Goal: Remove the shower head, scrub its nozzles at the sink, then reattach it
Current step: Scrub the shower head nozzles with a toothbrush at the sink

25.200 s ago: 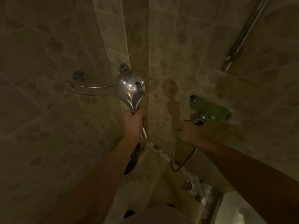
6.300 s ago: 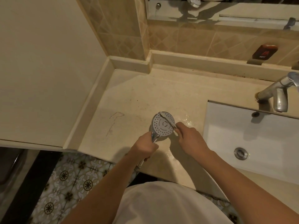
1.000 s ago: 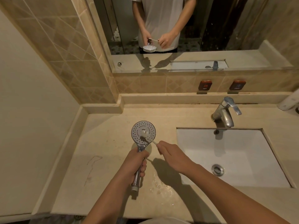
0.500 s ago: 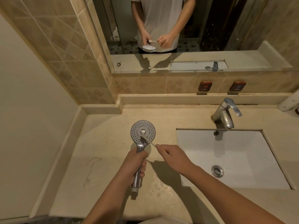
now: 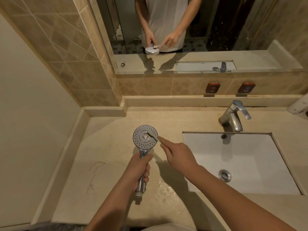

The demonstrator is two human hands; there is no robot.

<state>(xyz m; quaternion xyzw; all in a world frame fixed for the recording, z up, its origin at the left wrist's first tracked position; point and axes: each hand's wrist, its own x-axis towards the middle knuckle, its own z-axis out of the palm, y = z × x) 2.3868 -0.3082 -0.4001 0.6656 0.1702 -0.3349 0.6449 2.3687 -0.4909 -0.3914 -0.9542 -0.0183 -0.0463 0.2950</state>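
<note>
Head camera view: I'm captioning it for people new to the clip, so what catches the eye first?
The round chrome shower head, held nozzle-face up over the beige stone counter left of the white sink basin. The left hand grips its handle while the right hand works a small white brush across the nozzles. Above, the wall mirror repeats both hands.

Glossy chrome shower head [image 5: 144, 139], polished beige stone counter [image 5: 106, 147], white glazed sink [image 5: 250, 164]
</note>
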